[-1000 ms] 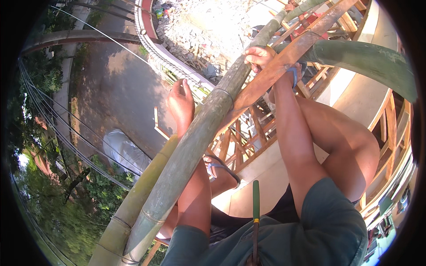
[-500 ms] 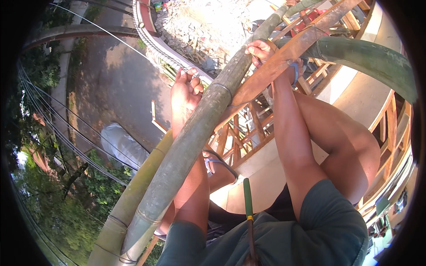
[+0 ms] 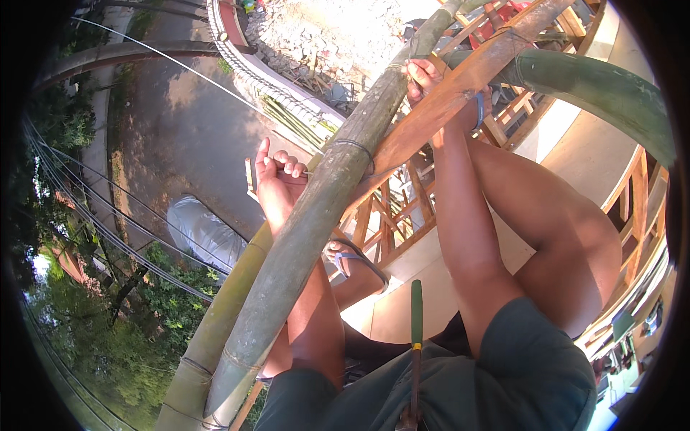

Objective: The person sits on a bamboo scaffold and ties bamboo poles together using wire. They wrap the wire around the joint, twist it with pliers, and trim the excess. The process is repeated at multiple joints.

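A grey-green bamboo pole [image 3: 302, 215] runs diagonally from near me to the far right. An orange-brown wooden plank [image 3: 424, 122] meets it, and a thin dark tie [image 3: 350, 143] circles the pole near that joint. On the pole's left side is my left hand [image 3: 280, 176], fingers curled, thumb raised; whatever they grip is too small to make out. Between pole and plank, farther off, my right hand [image 3: 424, 77] is closed beside the pole, its grip partly hidden. Both forearms pass around the pole and plank. A green-handled tool [image 3: 417, 316] sticks up at my chest.
A yellowish bamboo pole [image 3: 223, 309] lies alongside at the left, and a thick green one [image 3: 596, 97] curves at the right. Wooden framing [image 3: 388, 223] is below. Far beneath are a road [image 3: 180, 129] and rubble [image 3: 323, 43]; cables [image 3: 122, 215] cross at left.
My left hand has drawn back toward me and left along the pole, fingers still curled. The right hand stays near the same spot, turned slightly. The view has shifted a little.
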The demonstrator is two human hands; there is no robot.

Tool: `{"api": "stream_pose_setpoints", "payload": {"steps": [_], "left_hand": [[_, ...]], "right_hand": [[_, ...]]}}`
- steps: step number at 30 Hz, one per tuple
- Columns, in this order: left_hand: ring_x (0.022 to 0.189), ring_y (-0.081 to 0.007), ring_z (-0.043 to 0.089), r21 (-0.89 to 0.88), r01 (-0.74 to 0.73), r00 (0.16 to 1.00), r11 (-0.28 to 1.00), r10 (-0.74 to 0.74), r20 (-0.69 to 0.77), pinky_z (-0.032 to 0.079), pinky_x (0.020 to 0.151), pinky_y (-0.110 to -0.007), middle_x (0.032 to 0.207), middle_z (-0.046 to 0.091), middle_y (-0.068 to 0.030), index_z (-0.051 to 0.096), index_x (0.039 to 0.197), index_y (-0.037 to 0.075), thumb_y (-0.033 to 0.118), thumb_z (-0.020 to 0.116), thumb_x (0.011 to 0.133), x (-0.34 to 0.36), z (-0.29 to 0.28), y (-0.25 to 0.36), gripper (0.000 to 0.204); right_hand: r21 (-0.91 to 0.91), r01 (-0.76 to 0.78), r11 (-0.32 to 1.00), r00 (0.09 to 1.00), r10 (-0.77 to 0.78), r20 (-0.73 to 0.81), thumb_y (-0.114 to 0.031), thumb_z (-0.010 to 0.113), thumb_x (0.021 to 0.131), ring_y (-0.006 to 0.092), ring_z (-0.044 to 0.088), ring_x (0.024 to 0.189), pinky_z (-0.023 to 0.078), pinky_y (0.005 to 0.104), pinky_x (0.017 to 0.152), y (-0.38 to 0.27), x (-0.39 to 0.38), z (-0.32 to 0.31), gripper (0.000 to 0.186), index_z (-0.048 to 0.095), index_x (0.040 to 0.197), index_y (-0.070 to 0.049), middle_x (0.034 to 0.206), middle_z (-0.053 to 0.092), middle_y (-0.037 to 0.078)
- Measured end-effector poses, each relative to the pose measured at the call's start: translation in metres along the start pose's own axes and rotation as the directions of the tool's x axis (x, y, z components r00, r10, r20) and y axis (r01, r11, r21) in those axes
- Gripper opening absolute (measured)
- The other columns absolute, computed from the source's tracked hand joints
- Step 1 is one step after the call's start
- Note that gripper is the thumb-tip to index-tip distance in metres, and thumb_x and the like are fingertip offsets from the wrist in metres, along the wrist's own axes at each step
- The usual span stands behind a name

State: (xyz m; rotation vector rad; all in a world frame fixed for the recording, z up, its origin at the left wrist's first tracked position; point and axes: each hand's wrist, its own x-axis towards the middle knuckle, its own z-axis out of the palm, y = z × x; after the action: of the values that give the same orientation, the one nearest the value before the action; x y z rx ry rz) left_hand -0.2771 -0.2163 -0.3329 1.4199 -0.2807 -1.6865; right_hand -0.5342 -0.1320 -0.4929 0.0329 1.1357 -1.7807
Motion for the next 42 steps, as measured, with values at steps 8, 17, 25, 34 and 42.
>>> {"api": "stream_pose_setpoints", "payload": {"steps": [8,17,25,34,42], "left_hand": [[0.066,-0.0129,0.039,-0.462,0.214,0.977,0.861,-0.192,0.096,0.042,0.064,-0.025,0.077,0.047,-0.0046,0.055,0.112,0.009,0.005,0.047,0.099,-0.146,-0.077,-0.073,0.016],[0.071,-0.0139,0.047,-0.506,0.352,0.934,0.787,-0.260,0.245,0.047,0.069,-0.026,0.083,0.054,-0.0042,0.058,0.108,0.006,0.009,0.047,0.102,-0.007,-0.108,-0.165,0.013],[0.080,-0.0148,0.051,-0.371,0.260,0.898,0.892,-0.082,0.433,0.049,0.076,-0.029,0.090,0.056,-0.0045,0.059,0.110,0.007,0.014,0.048,0.102,0.074,-0.041,-0.150,0.015],[0.091,-0.0159,0.054,-0.379,0.330,0.839,0.864,-0.084,0.538,0.050,0.083,-0.032,0.098,0.058,-0.0048,0.059,0.111,0.008,0.020,0.049,0.103,0.084,-0.018,-0.156,0.018],[0.100,-0.0168,0.058,-0.407,0.406,0.785,0.818,-0.085,0.614,0.052,0.089,-0.035,0.105,0.060,-0.0051,0.060,0.113,0.009,0.026,0.050,0.103,0.088,0.014,-0.171,0.022]], "right_hand": [[-0.289,-0.030,0.957,0.984,0.078,0.159,-0.019,0.068,0.094,0.0074,0.064,0.065,0.046,0.0191,0.047,-0.021,0.011,0.017,0.017,0.063,0.106,-0.007,0.095,0.071,0.004],[-0.266,-0.053,0.963,0.988,0.090,0.127,-0.020,0.067,0.096,0.0076,0.065,0.069,0.048,0.0198,0.049,-0.019,0.013,0.015,0.022,0.063,0.112,-0.007,0.096,0.071,0.004],[-0.362,-0.119,0.924,0.981,0.165,0.099,-0.016,0.065,0.096,0.0063,0.061,0.063,0.046,0.0184,0.047,-0.030,0.001,0.029,0.010,0.063,0.105,-0.011,0.091,0.068,0.002],[0.038,-0.083,0.996,0.988,0.077,0.134,-0.008,0.061,0.097,0.0089,0.066,0.072,0.052,0.0197,0.049,-0.017,-0.003,0.009,0.012,0.067,0.107,-0.011,0.096,0.070,0.006],[-0.134,0.274,0.952,0.961,-0.278,-0.007,-0.017,0.077,0.087,0.0094,0.057,0.075,0.049,0.0220,0.071,0.018,-0.006,0.016,0.020,0.070,0.105,-0.009,0.098,0.067,0.005]]}}
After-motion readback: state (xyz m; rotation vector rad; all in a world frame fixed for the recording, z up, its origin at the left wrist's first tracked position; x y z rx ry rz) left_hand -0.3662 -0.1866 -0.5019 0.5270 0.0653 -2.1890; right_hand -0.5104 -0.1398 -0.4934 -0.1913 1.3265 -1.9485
